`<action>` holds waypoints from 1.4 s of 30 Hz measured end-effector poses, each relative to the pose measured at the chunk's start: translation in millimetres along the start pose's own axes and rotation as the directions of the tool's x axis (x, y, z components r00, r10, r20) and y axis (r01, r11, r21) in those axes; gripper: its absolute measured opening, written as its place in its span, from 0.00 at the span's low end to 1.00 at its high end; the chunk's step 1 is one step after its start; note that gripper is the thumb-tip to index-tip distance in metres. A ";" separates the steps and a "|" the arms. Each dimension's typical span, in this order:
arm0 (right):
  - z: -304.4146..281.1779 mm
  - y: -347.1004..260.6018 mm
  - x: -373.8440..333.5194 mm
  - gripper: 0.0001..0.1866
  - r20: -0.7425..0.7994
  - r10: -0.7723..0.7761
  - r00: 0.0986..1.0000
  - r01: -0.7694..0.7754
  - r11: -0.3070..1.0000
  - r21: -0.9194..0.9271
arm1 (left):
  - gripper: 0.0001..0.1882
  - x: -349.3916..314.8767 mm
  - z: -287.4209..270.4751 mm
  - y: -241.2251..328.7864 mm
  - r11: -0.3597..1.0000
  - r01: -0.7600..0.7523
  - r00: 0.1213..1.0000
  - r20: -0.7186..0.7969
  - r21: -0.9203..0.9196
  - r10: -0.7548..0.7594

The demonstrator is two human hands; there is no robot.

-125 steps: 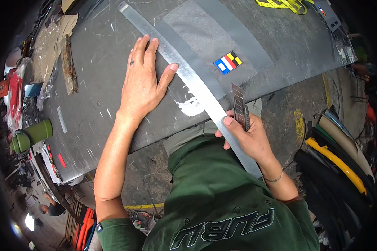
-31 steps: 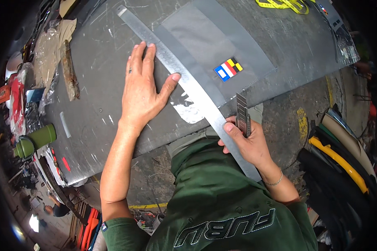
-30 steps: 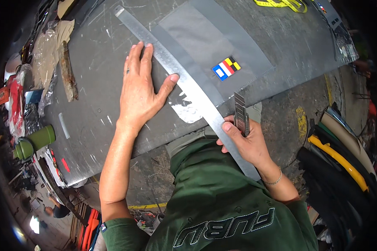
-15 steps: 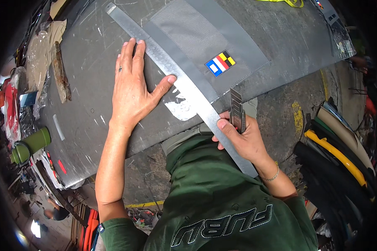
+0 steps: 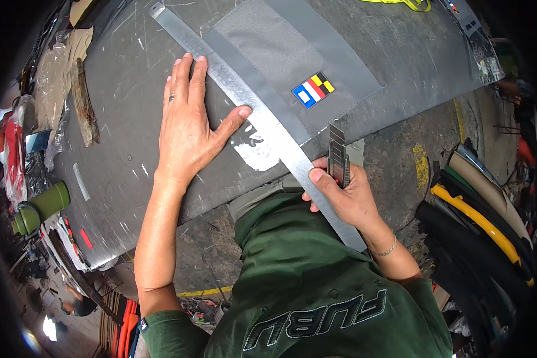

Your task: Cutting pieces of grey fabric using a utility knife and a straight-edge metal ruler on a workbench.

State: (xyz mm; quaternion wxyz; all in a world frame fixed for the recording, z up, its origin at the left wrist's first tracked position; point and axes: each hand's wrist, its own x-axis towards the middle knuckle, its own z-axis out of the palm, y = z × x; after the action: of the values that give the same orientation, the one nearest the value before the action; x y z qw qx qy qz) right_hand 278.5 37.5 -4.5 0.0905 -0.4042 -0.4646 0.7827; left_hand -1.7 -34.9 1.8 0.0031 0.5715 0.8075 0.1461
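A long metal ruler (image 5: 289,152) lies slantwise across the worktable, along the left edge of a grey fabric panel (image 5: 346,53). My left hand (image 5: 185,131) rests flat on the table, fingers stretched, with fingertips and thumb touching the ruler's left edge. Past the table's near edge, my right hand (image 5: 355,203) grips the ruler's lower part between thumb and fingers. That same hand holds a snap-off utility knife (image 5: 338,156), its blade pointing away from me. A small patch of coloured blocks (image 5: 314,90) sits on the panel's near part.
The dark, scratched worktable (image 5: 125,155) has a white smear (image 5: 259,154) beside the ruler. At left are a piece of bark-like wood (image 5: 85,110), plastic wrapping and a green bottle (image 5: 48,206). Rolls of material (image 5: 477,209), black and yellow among them, stand at right. Another person (image 5: 80,304) is far off, lower left.
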 end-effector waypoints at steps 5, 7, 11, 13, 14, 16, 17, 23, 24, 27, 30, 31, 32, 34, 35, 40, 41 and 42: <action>-0.2 1.5 -0.2 0.15 0.006 -0.004 1.000 0.004 1.000 0.006 | 0.55 -1.4 0.3 -0.2 1.000 0.002 1.000 0.003 0.010 -0.002; 0.2 1.0 -0.3 0.15 0.005 -0.002 1.000 0.002 1.000 0.014 | 0.55 -0.8 -0.1 0.1 1.000 0.009 1.000 0.005 0.001 -0.009; 0.5 0.6 -0.1 0.15 0.004 -0.002 1.000 0.002 1.000 0.021 | 0.55 -0.5 0.6 -0.8 1.000 -0.001 1.000 -0.001 0.007 0.001; 0.8 -1.1 0.0 0.15 0.001 0.006 1.000 -0.006 1.000 0.017 | 0.55 0.2 0.6 -0.5 1.000 0.003 1.000 0.005 0.002 -0.003; 1.0 -1.6 0.4 0.15 -0.002 0.013 1.000 -0.013 1.000 0.013 | 0.55 0.6 0.6 -0.7 1.000 0.003 1.000 0.005 0.003 -0.003; 1.0 -1.7 0.8 0.15 0.001 0.013 1.000 -0.013 1.000 0.013 | 0.55 1.0 0.1 -0.8 1.000 0.002 1.000 0.004 0.005 -0.002; 1.0 -2.0 0.8 0.15 0.003 0.013 1.000 -0.013 1.000 0.011 | 0.55 0.8 -0.4 -0.7 1.000 0.004 1.000 0.002 0.006 -0.004; 0.8 -0.7 -1.7 0.16 -0.028 0.015 0.999 -0.016 0.999 -0.031 | 0.55 1.5 -2.7 -1.6 0.999 -0.014 1.000 0.005 0.052 0.014; 2.1 -0.3 -1.7 0.16 -0.042 0.017 0.999 -0.018 0.999 -0.027 | 0.55 1.3 -2.3 -1.8 1.000 -0.008 1.000 0.009 0.025 0.008; 2.0 -1.8 -3.0 0.16 -0.040 -0.008 0.999 0.005 0.997 -0.078 | 0.55 0.4 -2.6 0.2 1.000 0.005 1.000 0.011 -0.017 -0.005; 1.5 1.1 -2.6 0.16 -0.036 -0.024 0.999 0.020 0.995 -0.099 | 0.55 -0.8 -5.4 1.2 0.998 -0.018 1.000 0.009 0.058 0.017; 1.6 0.6 -2.6 0.16 -0.032 -0.029 0.999 0.026 0.995 -0.101 | 0.55 -0.5 -5.0 0.2 0.998 -0.016 1.000 0.003 0.062 0.016; 1.7 0.2 -2.5 0.16 -0.034 -0.047 0.998 0.042 0.991 -0.127 | 0.54 -0.7 -2.6 -1.5 1.000 -0.003 1.000 0.019 0.017 0.003; 1.1 -0.2 -2.0 0.15 -0.034 -0.067 0.997 0.061 0.986 -0.154 | 0.54 -0.2 -0.9 -3.0 1.000 0.011 0.999 0.032 -0.026 -0.010; 0.4 0.1 -1.5 0.16 -0.033 -0.078 0.996 0.071 0.981 -0.183 | 0.55 0.1 -0.9 -3.1 0.999 0.004 1.000 0.031 -0.035 -0.003; -3.3 3.9 1.3 0.16 -0.021 -0.109 0.994 0.101 0.970 -0.221 | 0.55 0.3 -2.7 -2.9 0.999 -0.001 0.999 0.033 -0.032 0.002; -3.7 4.4 1.6 0.16 -0.014 -0.107 0.994 0.102 0.971 -0.214 | 0.55 -0.1 -3.1 -2.7 0.999 0.002 0.999 0.035 -0.039 -0.001; -4.0 4.8 1.9 0.16 -0.007 -0.106 0.994 0.102 0.973 -0.207 | 0.55 -0.2 -3.3 -2.5 0.999 0.005 0.999 0.037 -0.046 -0.004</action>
State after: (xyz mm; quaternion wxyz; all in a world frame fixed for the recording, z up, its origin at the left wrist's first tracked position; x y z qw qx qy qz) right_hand 281.2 38.5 -10.4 0.0930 -0.3934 -0.5628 0.7210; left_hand -4.5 -36.6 4.3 0.0315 0.5721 0.8050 0.1539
